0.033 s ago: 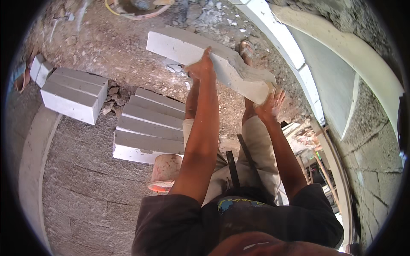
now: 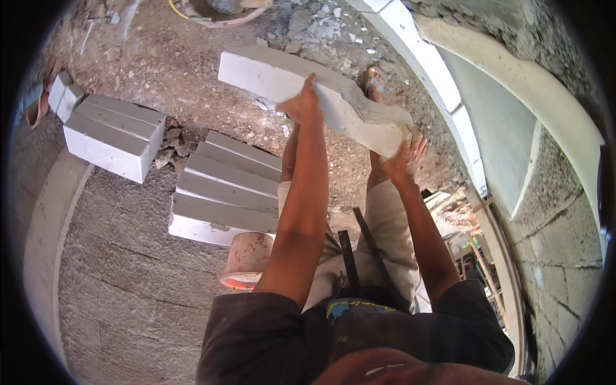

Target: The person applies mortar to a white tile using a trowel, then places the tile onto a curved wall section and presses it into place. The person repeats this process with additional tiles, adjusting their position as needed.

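A long, pale lightweight concrete block with an uneven, notched far edge is held up at a slant in front of me, above the ground. My left hand grips its near side around the middle, thumb up along the face. At the block's lower right end, my right hand presses against the corner with its fingers extending past it. Both palms' contact surfaces are mostly hidden.
Several pale blocks lie side by side at left, beside a dirty bucket. Farther left sits another block stack. A round basin stands at the far side. White blocks form a row at right. Rubble litters the ground.
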The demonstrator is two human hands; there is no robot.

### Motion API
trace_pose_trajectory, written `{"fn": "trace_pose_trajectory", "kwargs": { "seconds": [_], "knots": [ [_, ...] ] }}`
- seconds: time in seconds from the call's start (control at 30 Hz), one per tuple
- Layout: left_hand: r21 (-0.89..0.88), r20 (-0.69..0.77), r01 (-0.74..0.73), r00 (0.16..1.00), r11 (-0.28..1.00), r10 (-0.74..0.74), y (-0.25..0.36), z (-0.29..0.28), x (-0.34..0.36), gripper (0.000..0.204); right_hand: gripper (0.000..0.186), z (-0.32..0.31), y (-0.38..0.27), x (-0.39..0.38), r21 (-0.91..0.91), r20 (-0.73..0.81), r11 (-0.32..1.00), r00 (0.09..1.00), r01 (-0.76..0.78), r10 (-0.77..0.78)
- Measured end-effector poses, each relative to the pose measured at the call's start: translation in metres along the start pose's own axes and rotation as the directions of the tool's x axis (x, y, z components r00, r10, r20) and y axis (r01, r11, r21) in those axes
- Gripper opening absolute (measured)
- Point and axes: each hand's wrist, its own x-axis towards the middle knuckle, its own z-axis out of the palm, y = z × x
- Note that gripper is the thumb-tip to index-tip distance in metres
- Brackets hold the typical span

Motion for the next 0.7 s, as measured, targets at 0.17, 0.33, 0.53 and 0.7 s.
{"fn": "trace_pose_trajectory", "kwargs": {
  "seconds": [0.17, 0.33, 0.53, 0.7],
  "knots": [
    [-0.206, -0.169, -0.020, 0.986, 0.978, -0.016, 0.047, -0.031, 0.076, 0.145, 0.083, 0.084, -0.053, 0.079, -0.051, 0.240, 0.998, 0.971, 0.026, -0.013],
    [-0.270, -0.291, -0.144, 0.955, 0.952, 0.062, 0.087, -0.036, 0.172, 0.150, 0.081, 0.169, -0.107, 0.150, 0.106, 0.147, 0.963, 0.954, 0.247, -0.260],
    [-0.194, -0.365, -0.205, 0.923, 0.959, 0.123, 0.107, -0.002, 0.245, 0.151, 0.084, 0.236, -0.132, 0.211, 0.061, 0.260, 0.957, 0.921, 0.285, -0.291],
    [-0.148, -0.436, -0.205, 0.892, 0.968, 0.123, 0.109, 0.005, 0.263, 0.148, 0.074, 0.198, -0.159, 0.290, 0.109, 0.338, 0.942, 0.879, 0.317, -0.336]
  ]
}}
